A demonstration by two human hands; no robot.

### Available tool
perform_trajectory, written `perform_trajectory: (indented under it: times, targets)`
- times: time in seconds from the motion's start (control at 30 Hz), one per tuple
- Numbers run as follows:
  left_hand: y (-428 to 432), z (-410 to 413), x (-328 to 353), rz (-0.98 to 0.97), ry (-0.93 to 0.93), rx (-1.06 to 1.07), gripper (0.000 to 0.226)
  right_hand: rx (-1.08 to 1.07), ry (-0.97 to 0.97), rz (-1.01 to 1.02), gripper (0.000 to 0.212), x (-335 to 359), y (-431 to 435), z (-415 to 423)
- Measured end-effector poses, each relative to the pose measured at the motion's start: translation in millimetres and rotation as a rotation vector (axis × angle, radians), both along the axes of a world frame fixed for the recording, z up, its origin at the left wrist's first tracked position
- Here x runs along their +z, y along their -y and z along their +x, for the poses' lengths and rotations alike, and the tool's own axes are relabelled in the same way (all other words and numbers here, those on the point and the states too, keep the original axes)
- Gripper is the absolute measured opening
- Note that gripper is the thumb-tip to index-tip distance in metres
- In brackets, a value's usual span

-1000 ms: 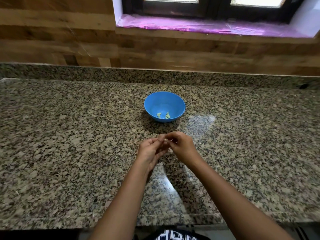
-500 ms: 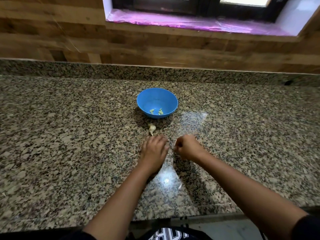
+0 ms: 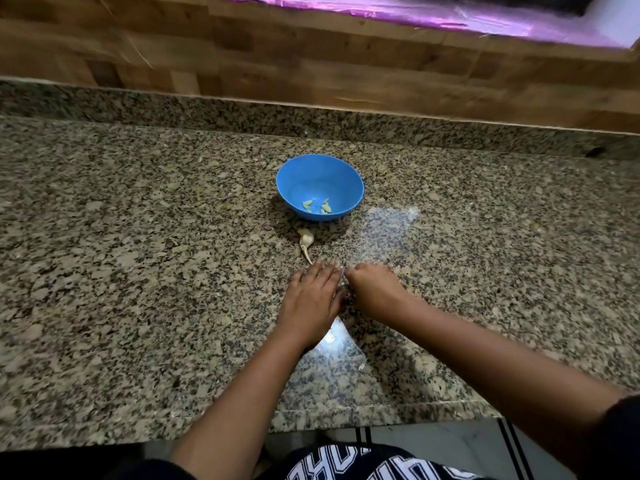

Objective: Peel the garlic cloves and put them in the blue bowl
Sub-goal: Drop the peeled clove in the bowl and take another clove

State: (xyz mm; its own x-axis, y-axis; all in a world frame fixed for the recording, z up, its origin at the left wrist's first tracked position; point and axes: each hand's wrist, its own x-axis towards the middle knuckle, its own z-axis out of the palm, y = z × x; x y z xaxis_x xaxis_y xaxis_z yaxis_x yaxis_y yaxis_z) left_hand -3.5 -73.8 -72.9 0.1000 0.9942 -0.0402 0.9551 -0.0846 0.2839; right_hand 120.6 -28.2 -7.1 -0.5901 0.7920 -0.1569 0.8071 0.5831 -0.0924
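The granite tabletop (image 3: pixel 138 271) carries all items. A wooden wall panel (image 3: pixel 311 64) runs behind the blue bowl (image 3: pixel 320 176), which stands upright near the tabletop centre. The left hand (image 3: pixel 310 299) lies nearer the viewer than the bowl, palm down, fingers extended and flat towards the tabletop. The right hand (image 3: pixel 372 289) sits just beside the left hand, also nearer than the bowl, fingers curled under; motion blur prevents telling whether it holds anything. An unpeeled garlic piece (image 3: pixel 306 239) with its stalk lies on the tabletop between the bowl and the left hand. Small peeled cloves (image 3: pixel 325 206) rest inside the bowl on its bottom.
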Motion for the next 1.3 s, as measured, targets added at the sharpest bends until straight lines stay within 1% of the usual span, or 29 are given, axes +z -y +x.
perform_trajectory:
  times: [0.17,0.23,0.27,0.3,0.33,0.4,0.43,0.47,0.53,0.57,0.63,0.67,0.73,0.77,0.83,0.87,0.9,0.93,0.97,1.0,1.1,1.13,1.17,1.2,1.27,1.3]
  targets:
    - [1,1,0,0.005,0.001,-0.008,0.052,-0.056,-0.081,0.008,0.019,-6,10,0]
    - [2,1,1,0.016,0.011,-0.007,0.052,-0.179,-0.182,-0.033,0.009,-11,11,4]
    - [1,1,1,0.022,0.020,-0.011,0.052,-0.299,-0.266,-0.090,0.005,-13,8,7]
    - [0,1,0,0.025,0.047,-0.010,0.051,-0.439,-0.393,-0.200,0.006,-13,6,9]
    - [-1,1,0,0.032,0.107,0.004,0.049,-0.572,-0.568,-0.347,0.006,-13,5,12]
    - [-3,0,3,0.054,0.333,0.075,0.042,-0.753,-0.964,-0.666,0.009,-6,10,16]
    - [-5,1,7,0.055,0.457,0.105,0.037,-0.792,-1.134,-0.802,0.010,-2,14,16]
    - [-8,1,12,0.040,0.558,0.117,0.032,-0.795,-1.246,-0.884,0.010,0,18,17]
    - [-12,4,21,-0.024,0.708,0.110,0.022,-0.740,-1.370,-0.963,0.010,1,20,17]
    - [-13,5,26,-0.056,0.753,0.100,0.019,-0.716,-1.403,-0.980,0.011,2,19,18]
    - [-16,4,34,-0.080,0.772,0.056,0.017,-0.690,-1.382,-0.983,0.011,7,15,20]
    - [-17,3,36,-0.087,0.752,0.028,0.019,-0.665,-1.323,-0.960,0.010,10,13,22]
    - [-18,3,38,-0.106,0.724,0.000,0.024,-0.579,-1.125,-0.868,0.011,18,13,25]
    - [-19,3,39,-0.114,0.757,0.005,0.025,-0.532,-1.004,-0.802,0.012,22,12,24]
    - [-20,5,42,-0.127,0.902,0.037,0.022,-0.427,-0.770,-0.660,0.017,34,11,23]
    - [-20,6,45,-0.140,0.977,0.052,0.020,-0.384,-0.694,-0.615,0.020,38,11,22]
    - [-20,7,48,-0.159,1.042,0.062,0.019,-0.358,-0.662,-0.592,0.021,42,10,21]
    - [-21,9,52,-0.173,1.098,0.070,0.019,-0.354,-0.673,-0.592,0.022,45,10,21]
    - [-20,10,57,-0.173,1.132,0.076,0.019,-0.375,-0.727,-0.629,0.023,46,9,21]
    - [-20,10,60,-0.161,1.146,0.081,0.019,-0.421,-0.808,-0.697,0.024,46,8,21]
    - [-19,11,63,-0.109,1.156,0.061,0.022,-0.594,-1.112,-1.019,0.028,44,11,18]
    - [-18,11,63,-0.106,1.161,0.074,0.023,-0.624,-1.148,-1.040,0.028,42,12,16]
    - [-17,12,63,-0.118,1.169,0.106,0.024,-0.614,-1.115,-0.962,0.028,39,14,15]
    - [-17,13,63,-0.152,1.195,0.143,0.025,-0.560,-1.019,-0.795,0.026,37,16,14]
    - [-16,11,66,-0.311,1.314,0.221,0.027,-0.344,-0.716,-0.319,0.017,30,19,15]
    - [-15,10,68,-0.416,1.388,0.252,0.028,-0.235,-0.593,-0.145,0.013,27,20,17]
